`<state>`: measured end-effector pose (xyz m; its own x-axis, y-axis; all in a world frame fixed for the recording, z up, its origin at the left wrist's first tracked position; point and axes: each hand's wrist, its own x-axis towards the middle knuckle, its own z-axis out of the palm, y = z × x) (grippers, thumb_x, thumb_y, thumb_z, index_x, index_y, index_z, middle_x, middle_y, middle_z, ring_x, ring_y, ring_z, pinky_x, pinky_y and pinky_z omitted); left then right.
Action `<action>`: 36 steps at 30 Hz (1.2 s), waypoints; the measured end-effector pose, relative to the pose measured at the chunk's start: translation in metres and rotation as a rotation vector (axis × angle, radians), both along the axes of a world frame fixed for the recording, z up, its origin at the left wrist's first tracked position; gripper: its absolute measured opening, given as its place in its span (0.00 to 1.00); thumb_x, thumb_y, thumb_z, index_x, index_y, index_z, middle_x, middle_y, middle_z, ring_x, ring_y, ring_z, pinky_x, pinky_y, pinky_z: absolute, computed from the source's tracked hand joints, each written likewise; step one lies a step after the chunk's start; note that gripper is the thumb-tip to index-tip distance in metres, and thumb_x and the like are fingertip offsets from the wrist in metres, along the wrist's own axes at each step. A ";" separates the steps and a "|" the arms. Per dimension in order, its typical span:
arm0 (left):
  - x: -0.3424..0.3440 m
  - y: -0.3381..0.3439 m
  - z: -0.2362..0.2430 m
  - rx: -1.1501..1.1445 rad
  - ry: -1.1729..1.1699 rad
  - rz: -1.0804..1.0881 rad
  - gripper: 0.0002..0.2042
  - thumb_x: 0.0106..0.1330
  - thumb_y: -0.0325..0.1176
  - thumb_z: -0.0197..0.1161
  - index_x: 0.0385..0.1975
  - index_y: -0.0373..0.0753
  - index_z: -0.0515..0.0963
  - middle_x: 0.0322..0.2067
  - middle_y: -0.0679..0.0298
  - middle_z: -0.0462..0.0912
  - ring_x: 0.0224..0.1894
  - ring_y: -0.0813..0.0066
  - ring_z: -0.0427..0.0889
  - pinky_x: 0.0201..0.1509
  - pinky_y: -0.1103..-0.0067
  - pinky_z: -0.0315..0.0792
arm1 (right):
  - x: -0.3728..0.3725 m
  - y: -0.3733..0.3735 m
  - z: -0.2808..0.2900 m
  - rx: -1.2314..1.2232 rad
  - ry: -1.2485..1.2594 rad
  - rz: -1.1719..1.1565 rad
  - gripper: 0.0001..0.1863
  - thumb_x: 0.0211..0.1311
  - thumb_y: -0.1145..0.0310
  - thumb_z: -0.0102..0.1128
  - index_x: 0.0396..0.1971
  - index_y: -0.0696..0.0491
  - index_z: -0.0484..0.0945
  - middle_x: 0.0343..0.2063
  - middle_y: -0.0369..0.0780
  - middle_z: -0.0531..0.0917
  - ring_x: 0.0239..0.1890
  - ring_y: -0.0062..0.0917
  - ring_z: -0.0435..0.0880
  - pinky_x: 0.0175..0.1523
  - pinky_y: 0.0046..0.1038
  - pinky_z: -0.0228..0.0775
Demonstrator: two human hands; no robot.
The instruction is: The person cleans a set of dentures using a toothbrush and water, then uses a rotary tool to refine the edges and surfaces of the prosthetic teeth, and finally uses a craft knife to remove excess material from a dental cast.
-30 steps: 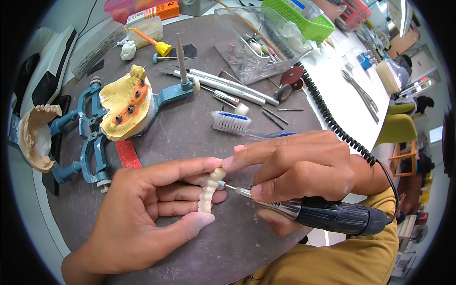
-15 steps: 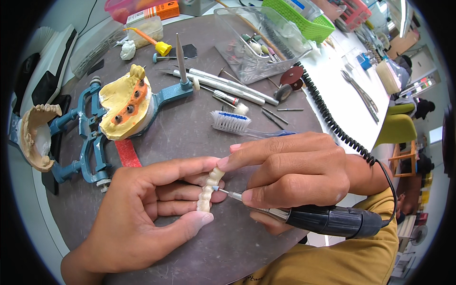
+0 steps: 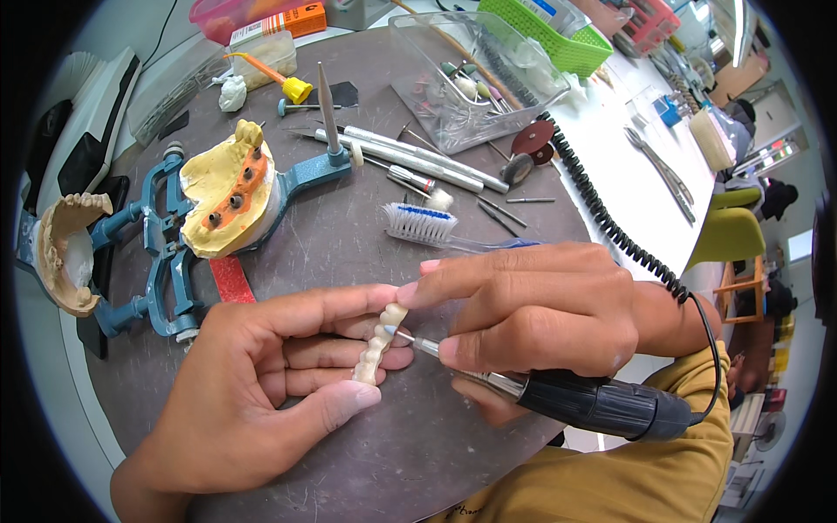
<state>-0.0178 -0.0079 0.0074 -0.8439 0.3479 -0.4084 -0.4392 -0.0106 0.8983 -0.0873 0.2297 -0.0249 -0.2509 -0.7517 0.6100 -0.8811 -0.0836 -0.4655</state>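
A curved row of ivory-coloured false teeth, a dental bridge [image 3: 373, 355], lies across the fingers of my left hand [image 3: 261, 383]. My left thumb and forefinger pinch it by its two ends. My right hand [image 3: 549, 314] is wrapped round a black and silver dental handpiece [image 3: 602, 403]. The small pale-blue tip of its bur [image 3: 391, 330] touches the bridge in its upper half. My right forefinger reaches over to the bridge's upper end, beside the left fingertip.
A blue articulator [image 3: 161, 218] carries a yellow plaster model [image 3: 214, 187] and a beige tooth cast [image 3: 65, 253]. Nearby lie a toothbrush [image 3: 423, 224], metal instruments [image 3: 418, 157] and a clear tray [image 3: 436, 126] of burs. The handpiece's coiled cord [image 3: 602, 205] runs along the right.
The bur tip has shifted slightly up along the bridge. Both hands, with the bridge and handpiece, have drifted a little left, and the grips are the same.
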 end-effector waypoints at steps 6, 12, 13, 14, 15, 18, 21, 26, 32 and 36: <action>-0.002 0.000 0.001 -0.002 -0.005 -0.014 0.30 0.59 0.20 0.67 0.63 0.22 0.67 0.49 0.49 0.83 0.51 0.66 0.85 0.58 0.76 0.78 | -0.001 0.001 0.001 0.004 -0.002 0.014 0.13 0.51 0.74 0.76 0.33 0.60 0.79 0.27 0.44 0.84 0.45 0.46 0.88 0.51 0.47 0.83; -0.001 0.000 0.002 0.005 -0.010 -0.002 0.30 0.60 0.20 0.67 0.63 0.22 0.66 0.49 0.48 0.82 0.52 0.66 0.85 0.58 0.77 0.78 | -0.001 0.003 0.003 0.041 0.003 -0.023 0.14 0.50 0.73 0.76 0.33 0.60 0.79 0.26 0.44 0.84 0.46 0.46 0.88 0.51 0.46 0.83; -0.001 0.000 0.001 0.004 -0.004 -0.004 0.30 0.60 0.20 0.66 0.63 0.22 0.66 0.50 0.48 0.82 0.52 0.66 0.85 0.58 0.77 0.78 | 0.000 0.003 0.004 0.047 -0.011 -0.036 0.14 0.50 0.73 0.76 0.32 0.60 0.79 0.26 0.44 0.84 0.46 0.46 0.88 0.51 0.46 0.83; 0.000 -0.001 0.001 0.002 0.002 -0.005 0.30 0.60 0.20 0.66 0.63 0.22 0.66 0.50 0.48 0.82 0.52 0.66 0.85 0.58 0.77 0.78 | 0.001 0.002 0.005 0.052 -0.021 -0.042 0.13 0.50 0.73 0.76 0.32 0.60 0.79 0.26 0.44 0.84 0.47 0.46 0.88 0.51 0.46 0.83; -0.001 -0.001 0.000 0.003 0.005 -0.010 0.30 0.60 0.19 0.66 0.63 0.22 0.66 0.50 0.48 0.82 0.52 0.66 0.85 0.59 0.77 0.78 | 0.001 0.002 0.005 0.047 -0.016 -0.042 0.13 0.50 0.73 0.76 0.32 0.60 0.80 0.26 0.44 0.84 0.47 0.46 0.88 0.51 0.46 0.83; -0.001 -0.001 0.000 0.005 0.011 -0.021 0.30 0.60 0.19 0.65 0.63 0.22 0.66 0.51 0.49 0.81 0.53 0.65 0.85 0.59 0.77 0.78 | 0.000 0.001 0.002 0.015 0.017 -0.020 0.12 0.51 0.74 0.76 0.31 0.60 0.80 0.25 0.44 0.84 0.47 0.46 0.88 0.51 0.45 0.83; -0.002 -0.001 -0.001 0.005 0.011 -0.024 0.29 0.59 0.17 0.65 0.63 0.22 0.66 0.51 0.49 0.81 0.53 0.65 0.85 0.59 0.76 0.79 | -0.001 0.000 0.000 -0.001 0.027 0.000 0.11 0.51 0.75 0.75 0.31 0.59 0.80 0.25 0.43 0.84 0.47 0.46 0.88 0.50 0.45 0.84; -0.001 -0.001 -0.001 0.001 -0.002 -0.014 0.30 0.57 0.16 0.66 0.62 0.24 0.67 0.52 0.50 0.81 0.52 0.67 0.85 0.59 0.76 0.79 | -0.002 0.000 -0.002 -0.009 0.046 -0.009 0.11 0.50 0.75 0.75 0.30 0.58 0.80 0.24 0.42 0.84 0.46 0.45 0.88 0.50 0.46 0.84; 0.000 0.000 -0.002 -0.027 -0.006 -0.015 0.30 0.56 0.16 0.68 0.62 0.26 0.68 0.51 0.52 0.81 0.50 0.69 0.86 0.57 0.78 0.80 | -0.001 0.003 0.005 0.061 -0.062 0.008 0.12 0.50 0.73 0.76 0.33 0.57 0.81 0.26 0.42 0.85 0.47 0.45 0.88 0.52 0.46 0.83; 0.001 0.002 -0.002 -0.008 0.009 -0.001 0.29 0.56 0.15 0.67 0.61 0.26 0.69 0.50 0.53 0.81 0.50 0.70 0.86 0.56 0.79 0.81 | 0.000 0.002 0.006 0.076 -0.040 -0.002 0.14 0.50 0.72 0.77 0.33 0.57 0.81 0.28 0.42 0.85 0.48 0.45 0.87 0.54 0.46 0.82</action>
